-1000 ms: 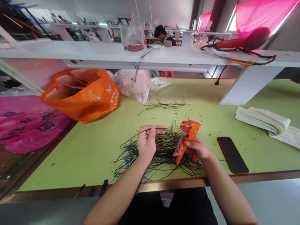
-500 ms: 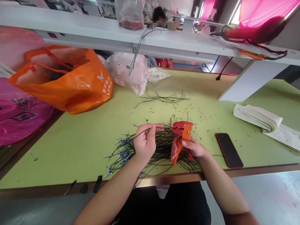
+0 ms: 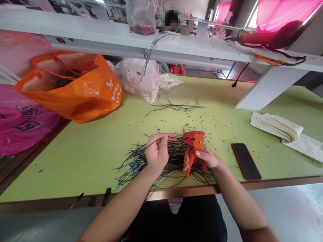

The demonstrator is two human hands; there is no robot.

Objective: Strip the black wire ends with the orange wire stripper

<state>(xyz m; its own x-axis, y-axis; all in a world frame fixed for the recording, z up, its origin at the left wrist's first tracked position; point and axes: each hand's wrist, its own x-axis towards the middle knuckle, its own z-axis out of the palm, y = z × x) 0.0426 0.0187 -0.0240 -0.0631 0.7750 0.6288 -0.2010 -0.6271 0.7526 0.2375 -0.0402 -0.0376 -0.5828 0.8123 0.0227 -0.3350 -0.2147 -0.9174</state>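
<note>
My left hand (image 3: 157, 149) pinches a thin black wire (image 3: 156, 139) between thumb and fingers, above a pile of similar wires. The wire runs rightward to the jaws of an orange and red wire stripper (image 3: 198, 141). Wrapped round the stripper's handles is my right hand (image 3: 205, 158); whether the wire's end sits inside the jaws is too small to tell. Under both hands spreads the pile of black wires (image 3: 174, 158), with blue ends and bare tips (image 3: 133, 164) fanned out to the left.
A smaller bunch of wires (image 3: 176, 107) lies farther back among scattered black bits. On the right are a phone (image 3: 246, 161) and folded papers (image 3: 276, 126). An orange bag (image 3: 93, 90) and clear plastic bags (image 3: 140, 75) stand at back left, below a white shelf (image 3: 106, 42).
The wire stripper's head has shifted slightly left, toward my left hand. My left hand keeps its pinch on the wire, almost in the same place.
</note>
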